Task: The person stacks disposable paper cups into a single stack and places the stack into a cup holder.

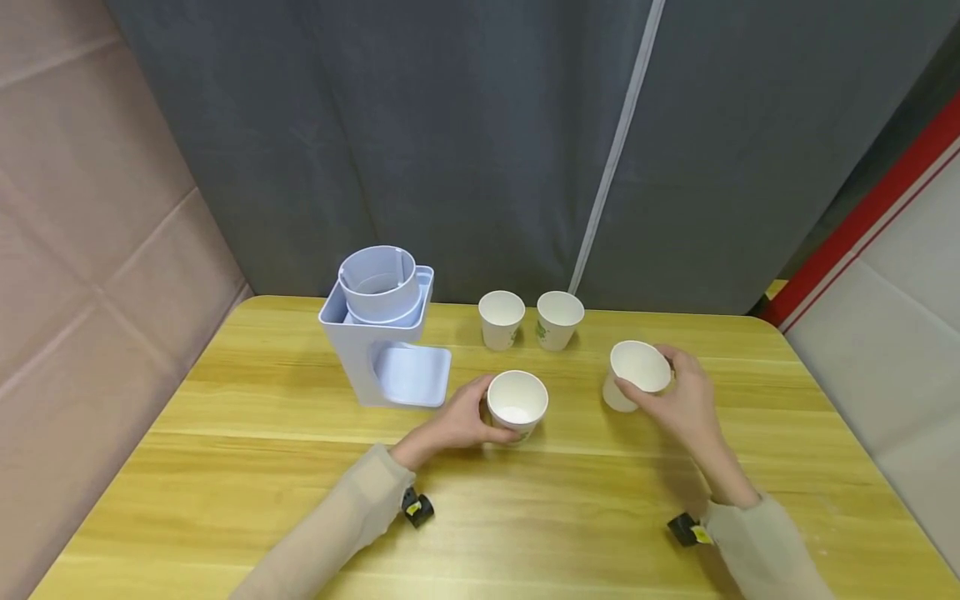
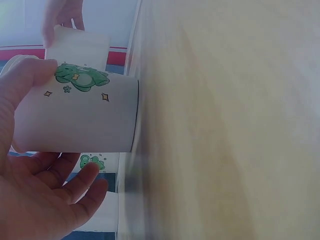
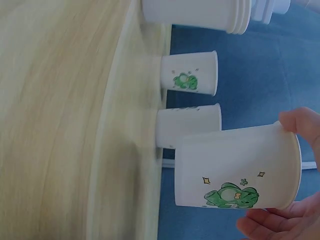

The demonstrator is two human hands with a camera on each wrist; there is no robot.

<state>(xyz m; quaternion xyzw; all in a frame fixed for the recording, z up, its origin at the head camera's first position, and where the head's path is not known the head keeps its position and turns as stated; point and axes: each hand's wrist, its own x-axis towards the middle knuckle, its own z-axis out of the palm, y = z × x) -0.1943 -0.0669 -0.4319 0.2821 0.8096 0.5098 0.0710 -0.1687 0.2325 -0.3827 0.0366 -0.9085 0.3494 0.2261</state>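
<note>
My left hand [image 1: 474, 417] grips a white paper cup [image 1: 517, 398] near the table's middle, thumb on the near side. Doubled rims in the right wrist view show it is a stack of nested cups [image 3: 192, 12]. A green frog print [image 2: 82, 78] decorates its side. At the right, my right hand [image 1: 678, 400] pinches another white paper cup [image 1: 626, 383] near its rim between thumb and fingers. That cup, also frog-printed [image 3: 235, 195], tilts slightly and seems just off the table. Behind them stand two more upright paper cups [image 1: 501, 321], [image 1: 558, 321], side by side.
Left of my left hand stands a pale blue plastic holder [image 1: 360, 358] with a round tube [image 1: 378, 279] on top and a flat tray [image 1: 414, 375] at its foot. A grey curtain [image 1: 450, 150] hangs along the back edge of the wooden table [image 1: 540, 517].
</note>
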